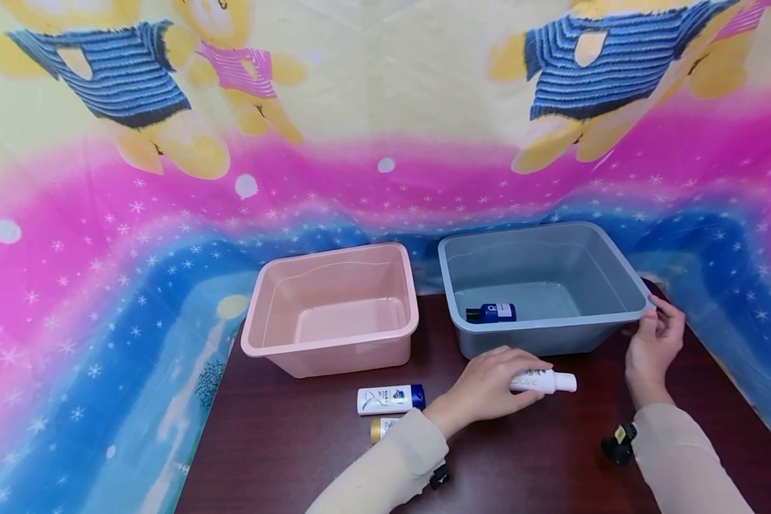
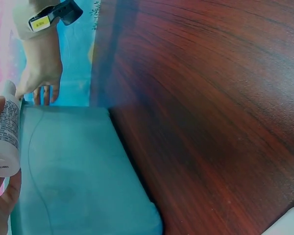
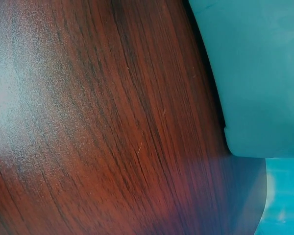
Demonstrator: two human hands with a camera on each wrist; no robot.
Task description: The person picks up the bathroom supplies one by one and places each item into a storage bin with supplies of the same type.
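Observation:
My left hand (image 1: pixel 488 384) grips a small white bottle (image 1: pixel 545 381) with a white cap, held in front of the blue-grey basin (image 1: pixel 546 332). Dark print shows on the bottle (image 2: pixel 8 127) in the left wrist view. At the basin's front right corner, my right hand (image 1: pixel 657 350) holds the rim between thumb and fingers. Inside that basin a dark blue bottle (image 1: pixel 497 313) with a black cap lies on its side. The right wrist view catches only the basin's outer wall (image 3: pixel 264 83) and the table, with the hand out of sight.
A pink basin (image 1: pixel 353 355) stands to the left. Before it, a white bottle with a blue cap (image 1: pixel 385 400) lies on the dark wooden table (image 1: pixel 283 442). A gold-capped bottle (image 1: pixel 378 430) is partly hidden by the left sleeve. Behind hangs a patterned cloth (image 1: pixel 373 93).

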